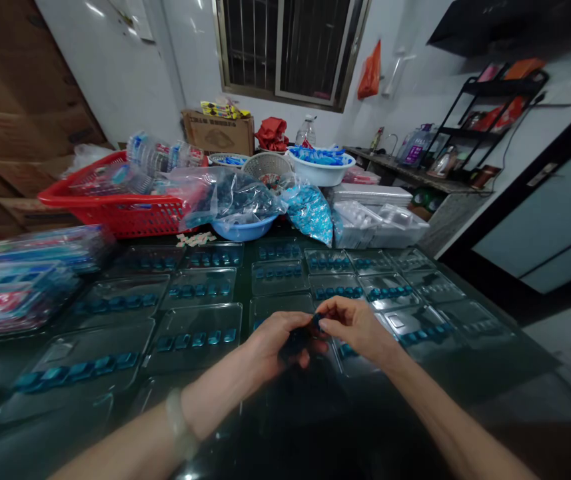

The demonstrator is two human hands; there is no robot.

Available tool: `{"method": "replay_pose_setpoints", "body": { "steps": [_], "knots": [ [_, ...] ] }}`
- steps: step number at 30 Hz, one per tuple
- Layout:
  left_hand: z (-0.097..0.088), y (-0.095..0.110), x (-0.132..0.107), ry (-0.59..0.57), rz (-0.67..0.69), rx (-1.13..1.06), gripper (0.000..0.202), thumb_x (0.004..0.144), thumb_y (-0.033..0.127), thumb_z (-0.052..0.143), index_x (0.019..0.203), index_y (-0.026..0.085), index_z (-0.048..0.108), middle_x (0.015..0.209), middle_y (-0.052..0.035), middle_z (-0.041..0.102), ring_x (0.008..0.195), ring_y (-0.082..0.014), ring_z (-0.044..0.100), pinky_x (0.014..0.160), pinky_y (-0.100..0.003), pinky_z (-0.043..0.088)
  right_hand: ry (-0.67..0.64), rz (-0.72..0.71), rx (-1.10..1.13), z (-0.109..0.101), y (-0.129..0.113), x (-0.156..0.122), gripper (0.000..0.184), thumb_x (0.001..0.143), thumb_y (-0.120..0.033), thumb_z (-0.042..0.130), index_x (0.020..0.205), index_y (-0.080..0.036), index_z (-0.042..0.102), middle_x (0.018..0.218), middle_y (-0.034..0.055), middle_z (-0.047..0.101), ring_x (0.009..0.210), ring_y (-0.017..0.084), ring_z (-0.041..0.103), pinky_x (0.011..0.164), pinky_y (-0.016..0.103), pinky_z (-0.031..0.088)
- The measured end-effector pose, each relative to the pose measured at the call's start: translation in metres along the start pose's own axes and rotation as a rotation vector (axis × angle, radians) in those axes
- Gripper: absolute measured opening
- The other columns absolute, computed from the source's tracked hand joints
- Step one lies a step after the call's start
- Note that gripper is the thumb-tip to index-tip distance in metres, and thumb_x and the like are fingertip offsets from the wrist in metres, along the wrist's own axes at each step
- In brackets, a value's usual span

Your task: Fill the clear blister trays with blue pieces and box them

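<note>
My left hand [278, 340], with a pale bangle [180, 417] on its wrist, is closed over the middle of the dark table, its fingers curled around dark pieces that are mostly hidden. My right hand [355, 327] meets it fingertip to fingertip, pinching a small dark blue piece [317, 320]. Around both hands lie clear plastic trays in rows, several with a line of teal faceted pieces. One such tray [235, 313] is left of my left hand. Another tray [340, 363], partly covered, lies under my right hand.
At the left edge stand stacked packaged sets [10, 293]. Along the back are a red basket [130, 217], a blue basin [245, 230], a bag of turquoise pieces [310, 213], a white basin [320, 175] and stacked clear-and-white plastic trays [380, 230]. Cardboard boxes [10, 133] line the left wall.
</note>
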State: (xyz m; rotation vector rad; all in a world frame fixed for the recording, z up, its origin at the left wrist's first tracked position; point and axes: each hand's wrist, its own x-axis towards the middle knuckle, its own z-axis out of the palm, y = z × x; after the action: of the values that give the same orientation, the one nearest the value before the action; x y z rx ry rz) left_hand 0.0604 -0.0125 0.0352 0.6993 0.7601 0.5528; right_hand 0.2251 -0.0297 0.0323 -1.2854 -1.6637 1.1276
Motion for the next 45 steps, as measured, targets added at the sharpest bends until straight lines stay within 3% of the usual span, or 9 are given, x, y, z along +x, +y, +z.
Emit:
{"method": "replay_pose_setpoints", "body": {
  "steps": [4, 8, 18, 22, 24, 29, 32, 39, 45],
  "knots": [
    [0.0, -0.002, -0.008, -0.005, 0.147, 0.063, 0.014, 0.07, 0.022, 0.057, 0.073, 0.008, 0.059, 0.065, -0.0087, 0.061, 0.045, -0.0106, 0.053, 0.031, -0.016, 0.033, 0.03, 0.13, 0.387, 0.005, 0.005, -0.006, 0.023, 0.07, -0.031, 0.059, 0.087, -0.017, 0.057, 0.065, -0.0011, 0.056, 0.051, 0.008, 0.049, 0.044, 0.019, 0.035],
    [0.001, -0.007, -0.011, 0.001, 0.191, 0.097, 0.015, 0.065, 0.022, 0.063, 0.072, 0.011, 0.057, 0.059, -0.0039, 0.059, 0.042, -0.0076, 0.049, 0.031, -0.014, 0.031, -0.018, 0.197, 0.638, 0.012, 0.008, -0.009, 0.024, 0.069, -0.031, 0.06, 0.087, -0.014, 0.059, 0.063, 0.0004, 0.058, 0.045, 0.006, 0.047, 0.042, 0.019, 0.035],
    [-0.001, -0.008, -0.016, 0.012, 0.284, 0.203, 0.019, 0.067, 0.027, 0.062, 0.074, 0.01, 0.058, 0.055, -0.0023, 0.056, 0.038, -0.0052, 0.044, 0.031, -0.014, 0.028, -0.005, 0.216, 0.937, 0.024, 0.012, -0.01, 0.018, 0.069, -0.023, 0.062, 0.085, -0.014, 0.061, 0.06, 0.0005, 0.057, 0.049, 0.007, 0.049, 0.041, 0.017, 0.038],
    [-0.003, -0.009, -0.013, 0.005, 0.32, 0.203, 0.021, 0.068, 0.029, 0.06, 0.078, 0.01, 0.057, 0.065, -0.0047, 0.058, 0.044, -0.0061, 0.047, 0.032, -0.014, 0.028, 0.02, 0.213, 0.92, 0.025, 0.012, -0.008, 0.02, 0.069, -0.026, 0.062, 0.085, -0.015, 0.061, 0.06, -0.0003, 0.055, 0.049, 0.007, 0.049, 0.042, 0.017, 0.039],
    [-0.003, -0.008, -0.012, 0.03, 0.328, 0.248, 0.019, 0.069, 0.027, 0.059, 0.078, 0.01, 0.057, 0.062, -0.0032, 0.057, 0.041, -0.0052, 0.045, 0.032, -0.014, 0.028, 0.059, 0.187, 0.799, 0.024, 0.011, -0.009, 0.022, 0.069, -0.029, 0.061, 0.088, -0.017, 0.06, 0.061, -0.0008, 0.055, 0.048, 0.007, 0.048, 0.042, 0.018, 0.039],
    [-0.007, -0.006, -0.01, 0.151, 0.361, 0.504, 0.018, 0.07, 0.028, 0.056, 0.072, 0.011, 0.057, 0.044, 0.0024, 0.049, 0.031, -0.0035, 0.035, 0.03, -0.015, 0.023, 0.307, -0.089, 0.058, 0.023, 0.004, -0.016, 0.018, 0.073, -0.028, 0.055, 0.088, -0.02, 0.061, 0.073, 0.0024, 0.056, 0.061, 0.012, 0.051, 0.051, 0.023, 0.042],
    [-0.009, -0.003, -0.012, 0.14, 0.387, 0.643, 0.021, 0.071, 0.031, 0.054, 0.069, 0.011, 0.059, 0.043, 0.0026, 0.048, 0.031, -0.0042, 0.035, 0.031, -0.016, 0.024, 0.249, -0.199, -0.151, 0.022, 0.002, -0.019, 0.018, 0.077, -0.025, 0.049, 0.088, -0.02, 0.062, 0.078, 0.004, 0.058, 0.067, 0.014, 0.053, 0.058, 0.025, 0.043],
    [-0.004, 0.003, -0.02, 0.098, 0.412, 0.747, 0.018, 0.072, 0.026, 0.053, 0.063, 0.012, 0.059, 0.043, 0.003, 0.048, 0.034, -0.0046, 0.038, 0.034, -0.015, 0.026, 0.104, -0.007, -0.002, 0.021, 0.01, -0.015, 0.022, 0.067, -0.034, 0.061, 0.082, -0.018, 0.063, 0.069, 0.0012, 0.06, 0.055, 0.012, 0.053, 0.047, 0.023, 0.043],
    [-0.005, 0.005, -0.026, 0.024, 0.403, 0.862, 0.019, 0.073, 0.026, 0.049, 0.068, 0.012, 0.062, 0.046, 0.0021, 0.05, 0.037, -0.0054, 0.039, 0.035, -0.016, 0.027, -0.102, 0.17, 0.341, 0.016, 0.011, -0.013, 0.023, 0.064, -0.031, 0.064, 0.079, -0.013, 0.063, 0.058, 0.0013, 0.059, 0.054, 0.014, 0.056, 0.046, 0.025, 0.046]
  ]
}}
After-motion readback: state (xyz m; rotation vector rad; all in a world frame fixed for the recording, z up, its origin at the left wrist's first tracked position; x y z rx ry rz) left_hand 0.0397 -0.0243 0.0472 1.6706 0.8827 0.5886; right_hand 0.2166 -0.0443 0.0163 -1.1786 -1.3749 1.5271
